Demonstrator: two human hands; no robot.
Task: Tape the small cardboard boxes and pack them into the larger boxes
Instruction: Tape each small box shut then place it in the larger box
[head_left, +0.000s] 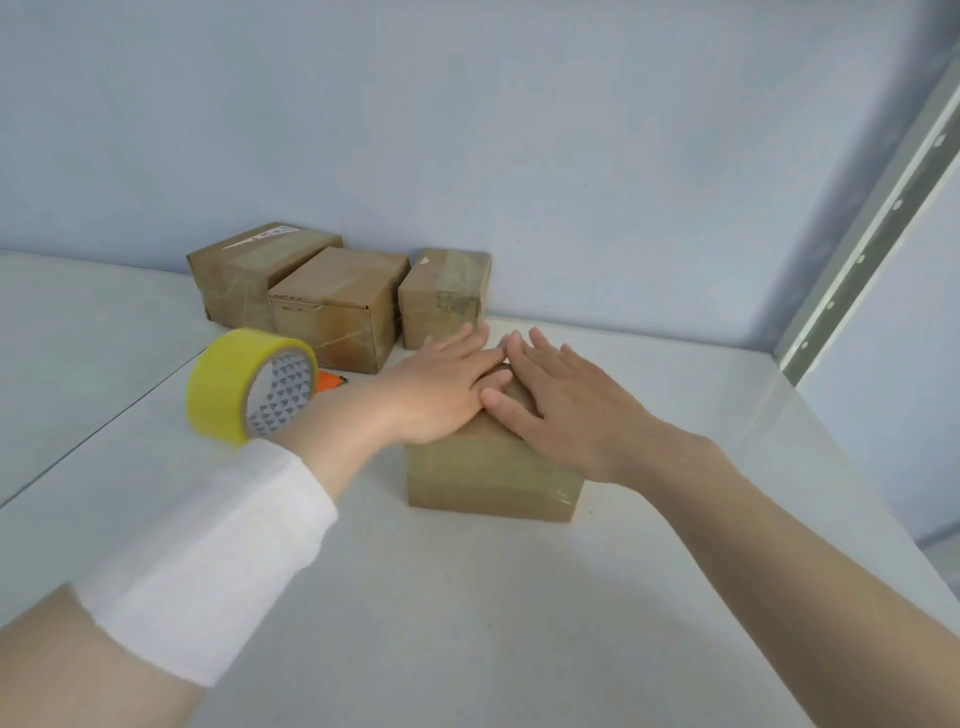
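A small cardboard box (491, 480) wrapped in clear tape stands on the white table in the middle. My left hand (441, 384) and my right hand (563, 405) both press flat on its top, fingers straight, fingertips meeting at the far edge. A yellow tape roll (228, 384) stands on its edge just left of my left forearm. Three taped small boxes sit against the back wall: one at the left (244, 270), one in the middle (337, 306) and one at the right (444, 296).
An orange object (330, 383) peeks out behind the tape roll, mostly hidden. The white table (467, 623) has a seam on the left and an edge on the right. A metal shelf upright (872, 234) rises at the right.
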